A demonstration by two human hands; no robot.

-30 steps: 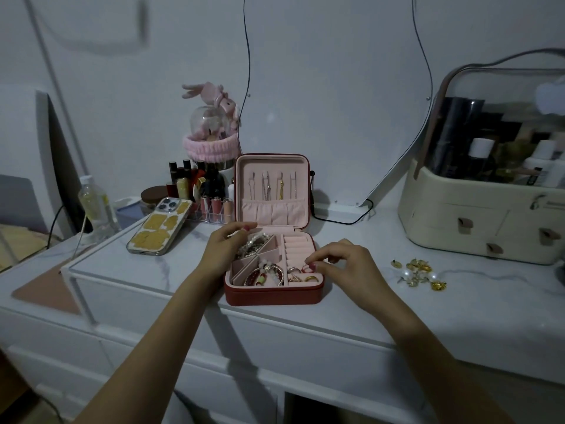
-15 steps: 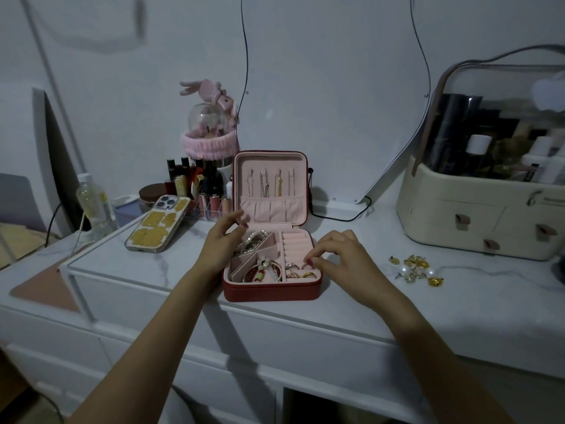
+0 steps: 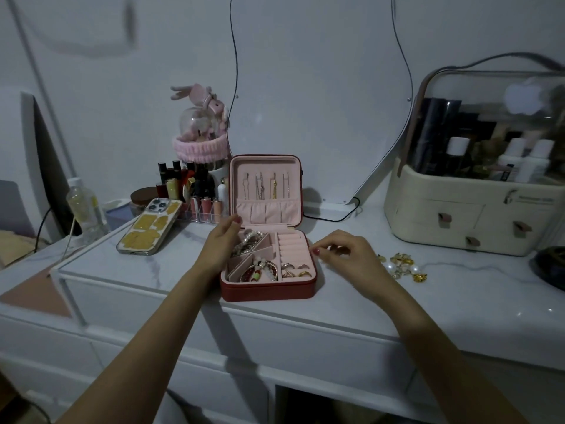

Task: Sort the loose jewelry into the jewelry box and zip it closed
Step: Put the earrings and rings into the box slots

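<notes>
A red jewelry box (image 3: 269,290) with pink lining stands open on the white dresser top, its lid (image 3: 265,188) upright with necklaces hung inside. Bracelets (image 3: 260,269) fill the left compartments and rings (image 3: 298,270) sit at the front right of the box. My left hand (image 3: 218,247) rests against the box's left wall, fingers fairly straight. To the right of the box hovers my right hand (image 3: 348,255), fingers loosely curled, with nothing visible in them. A small pile of loose gold and pearl jewelry (image 3: 402,266) lies on the top just right of that hand.
A phone (image 3: 149,226) lies left of the box. Behind it stand a lipstick organizer (image 3: 195,194) and a plastic bottle (image 3: 84,206). A large cream cosmetic case (image 3: 470,209) occupies the back right. A dark object (image 3: 550,267) sits at the right edge.
My right hand has pulled back from over the box's ring section to the right, off the box. My left hand stays at the box's left side.
</notes>
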